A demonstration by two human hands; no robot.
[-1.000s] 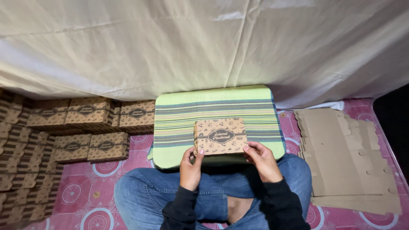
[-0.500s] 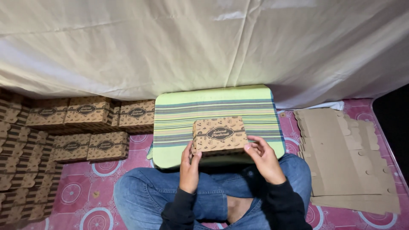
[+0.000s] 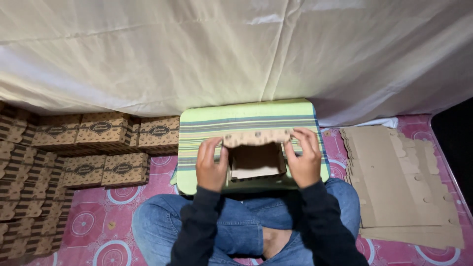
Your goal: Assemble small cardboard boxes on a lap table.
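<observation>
Gripping an open brown carton [image 3: 256, 160] from both sides, left hand [image 3: 211, 165] and right hand [image 3: 304, 160] hold it over the striped table [image 3: 246, 116]; finished boxes [image 3: 98, 130] left, flat blanks [image 3: 404, 182] right.

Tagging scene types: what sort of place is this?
Likely a makeshift home workspace for folding boxes: a pink patterned floor mat, stacked brown printed cardboard boxes, a pile of flat cardboard blanks, and a white fabric sheet backdrop.

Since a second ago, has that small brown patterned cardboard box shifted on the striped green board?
Yes. The small brown cardboard box has tipped so its open inside faces up, between both hands, in much the same spot on the striped green board.
</observation>
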